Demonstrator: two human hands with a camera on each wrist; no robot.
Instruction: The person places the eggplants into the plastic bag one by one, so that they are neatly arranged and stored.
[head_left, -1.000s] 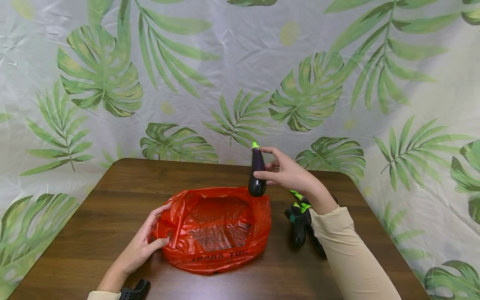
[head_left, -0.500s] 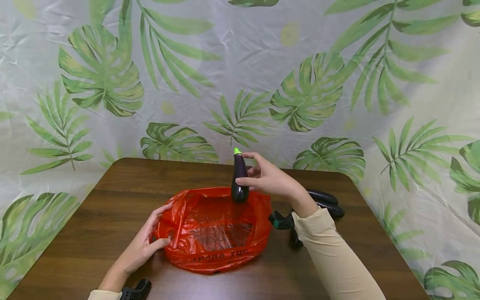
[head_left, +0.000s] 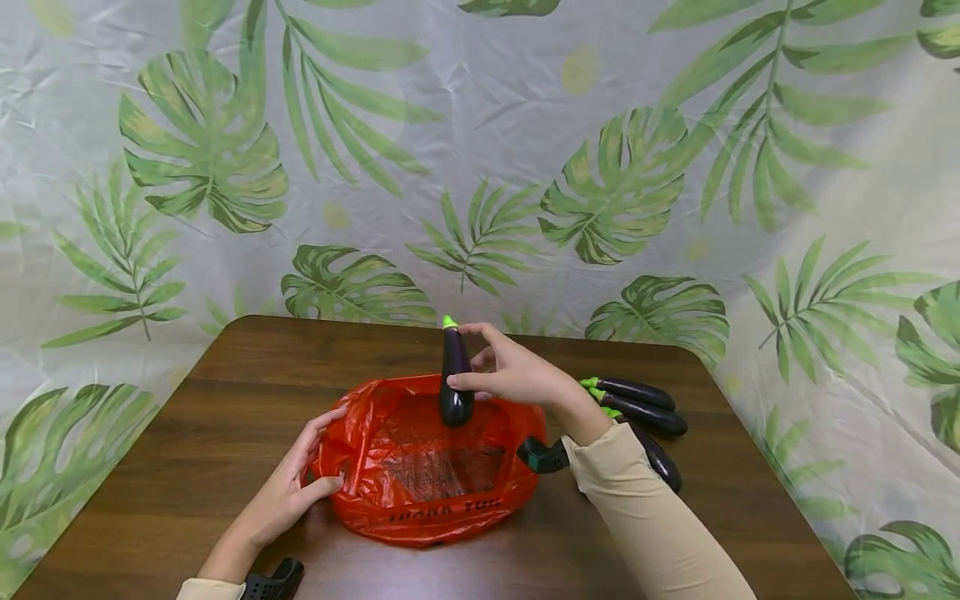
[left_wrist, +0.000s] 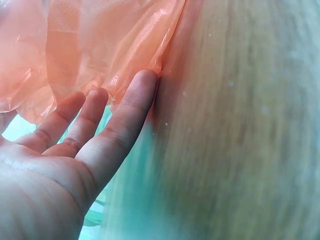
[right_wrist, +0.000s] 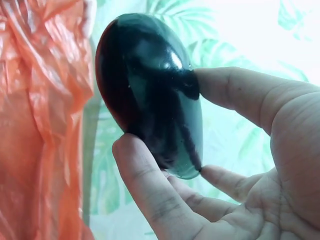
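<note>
A dark purple eggplant (head_left: 453, 354) with a bright green stem end is pinched upright in my right hand (head_left: 517, 375). Its rounded bottom overlaps the opening of a red plastic bag (head_left: 442, 527) in the head view. In the right wrist view, thumb and fingertips press around the glossy eggplant (right_wrist: 150, 85), with the bag (right_wrist: 40, 125) to its left. My left hand (head_left: 288, 479) lies along the bag's left side, thumb at the rim. In the left wrist view its extended fingers (left_wrist: 122, 117) touch the thin plastic (left_wrist: 95, 45).
Several eggplants (head_left: 637, 410) lie on the brown wooden table (head_left: 187, 450) to the right, partly behind my right forearm. Black wrist mounts (head_left: 546, 457) sit on both wrists. Behind the table hangs a leaf-patterned cloth (head_left: 480, 150).
My right hand has carried the eggplant left and down, from beyond the bag's right rear rim to over its opening. The left hand and bag stay nearly still.
</note>
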